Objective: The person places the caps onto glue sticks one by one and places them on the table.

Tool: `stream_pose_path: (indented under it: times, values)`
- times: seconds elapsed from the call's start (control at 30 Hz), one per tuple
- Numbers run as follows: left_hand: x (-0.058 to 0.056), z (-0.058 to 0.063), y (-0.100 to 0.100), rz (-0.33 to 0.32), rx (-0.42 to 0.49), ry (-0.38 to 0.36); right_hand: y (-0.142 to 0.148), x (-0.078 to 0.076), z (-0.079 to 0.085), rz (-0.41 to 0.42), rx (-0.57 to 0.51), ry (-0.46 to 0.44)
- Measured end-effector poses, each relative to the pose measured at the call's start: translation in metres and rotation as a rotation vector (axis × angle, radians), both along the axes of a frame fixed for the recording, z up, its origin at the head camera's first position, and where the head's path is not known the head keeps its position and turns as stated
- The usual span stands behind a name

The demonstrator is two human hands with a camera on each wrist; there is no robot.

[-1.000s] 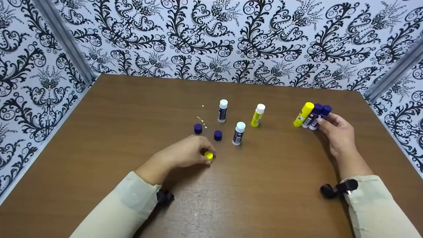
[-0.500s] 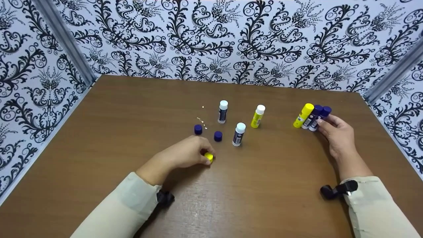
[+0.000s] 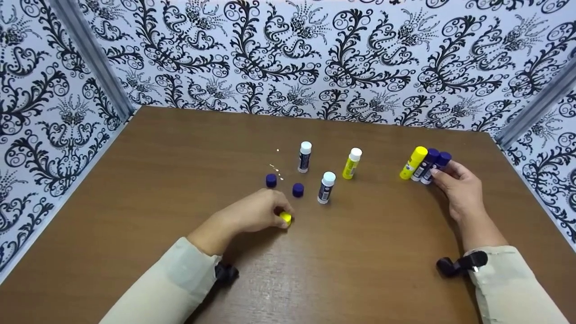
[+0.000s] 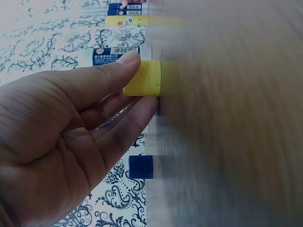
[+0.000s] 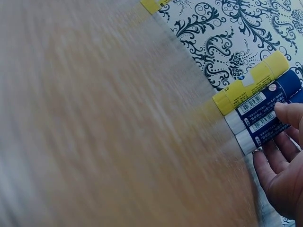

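Note:
In the head view my left hand (image 3: pixel 256 209) pinches a yellow cap (image 3: pixel 286 218) between thumb and fingers at the tabletop. The left wrist view shows this yellow cap (image 4: pixel 147 79) standing on the wood. At the far right my right hand (image 3: pixel 465 191) holds a dark blue glue stick (image 5: pixel 265 126) by its side, thumb across the label. That stick stands upright in a row, against another blue glue stick (image 3: pixel 425 165) and a yellow glue stick (image 3: pixel 413 163), all with caps on. Two loose dark blue caps, one nearer (image 3: pixel 298 190) and one farther (image 3: pixel 271 180), lie beyond my left hand.
Three glue sticks with white tops stand apart mid-table: a blue one (image 3: pixel 304 157), a yellow one (image 3: pixel 352 163) and a nearer blue one (image 3: pixel 326 188). Small pale crumbs (image 3: pixel 276 170) lie near the caps. Patterned walls (image 3: pixel 288 58) border the brown table (image 3: pixel 360 261).
The head view has tilted slightly, so everything sits a little lower in it. Both hands keep their holds, and the glue sticks and caps stay in place.

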State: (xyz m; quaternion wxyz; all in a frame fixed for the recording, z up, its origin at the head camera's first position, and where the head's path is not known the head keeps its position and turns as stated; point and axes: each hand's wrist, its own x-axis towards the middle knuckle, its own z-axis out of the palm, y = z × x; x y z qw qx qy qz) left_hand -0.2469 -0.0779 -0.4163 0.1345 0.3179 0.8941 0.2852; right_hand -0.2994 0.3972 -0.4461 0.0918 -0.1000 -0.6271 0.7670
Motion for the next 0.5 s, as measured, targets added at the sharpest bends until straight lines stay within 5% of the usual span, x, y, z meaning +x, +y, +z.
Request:
stream_pose_path:
  times: [0.5]
  values:
    - [0.0003,0.0001,-0.0006,-0.01,0.017,-0.007,-0.001,-0.0003,-0.0007,-0.012,0.02,0.033]
